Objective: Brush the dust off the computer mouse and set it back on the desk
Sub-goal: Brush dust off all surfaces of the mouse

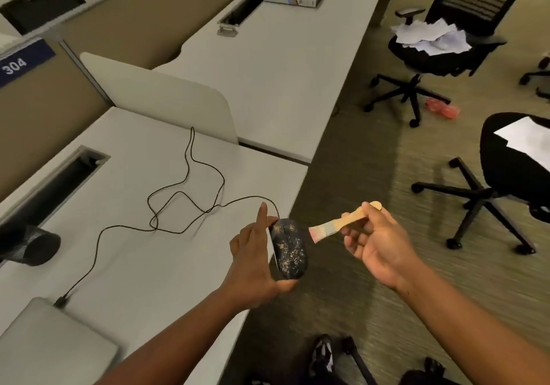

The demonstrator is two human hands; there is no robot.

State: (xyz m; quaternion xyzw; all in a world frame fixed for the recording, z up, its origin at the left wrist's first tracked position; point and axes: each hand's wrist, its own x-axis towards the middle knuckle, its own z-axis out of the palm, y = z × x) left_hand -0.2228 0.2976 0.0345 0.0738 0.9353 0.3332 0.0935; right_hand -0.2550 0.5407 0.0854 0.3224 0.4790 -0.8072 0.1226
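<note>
The computer mouse (288, 249), black with gold speckles, sits in the grip of the left hand (253, 261), raised over the tabletop's (154, 265) front edge with its top turned toward the right hand. The left thumb curls under its near end, the palm backs its left side, and the index finger points straight up past its far end. Just right of that grip, apart from the mouse, are the pale bristles of a small brush (342, 220). Its wooden handle is pinched in the grip of the right hand (376, 243), between thumb and fingertips, with the handle's rounded end poking out above the fingers; the right hand is over the carpet.

From the mouse's far end a black cable (184, 203) runs left of the holding hand, loops loosely across the tabletop and ends at a plug in a grey laptop (50, 349) at the near left corner. Farther left stands a dark cylindrical object (32, 246). Beyond the right hand, well apart, two black office chairs (440, 48) stand on the carpet with papers on their seats.
</note>
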